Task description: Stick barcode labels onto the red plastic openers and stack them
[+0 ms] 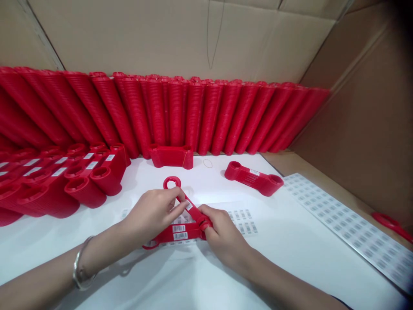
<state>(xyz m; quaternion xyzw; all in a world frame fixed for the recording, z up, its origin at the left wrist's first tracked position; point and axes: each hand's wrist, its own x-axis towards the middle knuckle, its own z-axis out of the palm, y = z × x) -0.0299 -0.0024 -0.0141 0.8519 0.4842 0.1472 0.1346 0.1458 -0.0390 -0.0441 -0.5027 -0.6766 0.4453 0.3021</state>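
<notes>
My left hand (158,209) pinches at a white barcode label (189,206) on a slanted red plastic piece (193,211) with a ring at its upper end. My right hand (222,232) grips the lower right end of that piece, together with the end of more red pieces (190,231) below it. Two barcode labels (180,232) show on these lower pieces. Under both hands lies a sheet of barcode labels (243,219), partly covered by the red pieces.
Tall stacks of red pieces (176,114) line the cardboard wall (145,38). Labelled stacks (87,189) stand at left. Two short stacks, one banded (171,156) and one labelled (253,177), sit beyond my hands. More label sheets (348,224) lie at right.
</notes>
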